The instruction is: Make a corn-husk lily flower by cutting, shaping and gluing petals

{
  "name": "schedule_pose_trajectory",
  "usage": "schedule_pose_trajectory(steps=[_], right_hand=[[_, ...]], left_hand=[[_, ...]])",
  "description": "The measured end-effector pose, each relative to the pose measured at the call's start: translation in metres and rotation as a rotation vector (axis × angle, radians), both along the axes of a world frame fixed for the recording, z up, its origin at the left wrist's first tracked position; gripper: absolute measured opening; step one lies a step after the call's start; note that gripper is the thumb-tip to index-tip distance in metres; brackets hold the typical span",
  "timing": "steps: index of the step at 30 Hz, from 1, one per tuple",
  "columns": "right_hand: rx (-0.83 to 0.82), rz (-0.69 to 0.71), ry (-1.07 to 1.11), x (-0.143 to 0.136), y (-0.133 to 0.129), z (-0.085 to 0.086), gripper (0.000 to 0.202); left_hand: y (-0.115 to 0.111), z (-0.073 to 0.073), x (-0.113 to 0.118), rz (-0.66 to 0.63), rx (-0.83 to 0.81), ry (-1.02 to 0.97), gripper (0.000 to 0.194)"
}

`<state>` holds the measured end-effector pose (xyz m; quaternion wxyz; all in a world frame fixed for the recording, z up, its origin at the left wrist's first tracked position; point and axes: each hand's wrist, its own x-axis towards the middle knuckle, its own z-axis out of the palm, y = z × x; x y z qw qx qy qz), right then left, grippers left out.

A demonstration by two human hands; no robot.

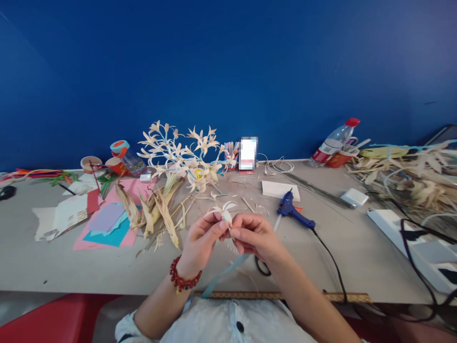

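Between my hands is a small pale flower [225,209] that looks made of corn husk, its thin petals spreading upward. My left hand [207,236], with a red beaded bracelet at the wrist, pinches the flower near its base. Close beside it my right hand [255,236] has thumb and fingers pressed together just below the flower; what lies between them is mostly hidden. A light blue strip of tape [224,274] runs down from below my hands toward my lap. A black scissors handle [263,267] shows partly under my right forearm.
Finished husk flowers [182,152] stand behind my hands. Dried husks [157,209] and coloured paper [107,224] lie left. To the right are a blue glue gun [294,212] with its cord, wires [317,189], a tilted bottle [332,143] and a power strip [414,247].
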<state>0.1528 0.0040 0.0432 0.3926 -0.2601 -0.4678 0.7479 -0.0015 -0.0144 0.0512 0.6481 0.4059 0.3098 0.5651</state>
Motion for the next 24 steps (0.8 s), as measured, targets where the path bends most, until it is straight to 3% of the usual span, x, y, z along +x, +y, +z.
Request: schedule_pose_trajectory(steps=[9,17,24], right_hand=[[0.332,-0.221,-0.200,0.001,-0.007,0.013,0.031],[0.158,0.011,-0.145,0.013,0.002,0.010,0.026],[0.060,0.084,-0.047,0.011,0.003,0.003,0.023]], left_hand=[[0.000,-0.004,0.005,0.097,-0.027,-0.016,0.018],[-0.003,0.000,0.001,0.027,0.011,0.049,0.015],[-0.001,0.002,-0.001,-0.057,0.011,0.005,0.014]])
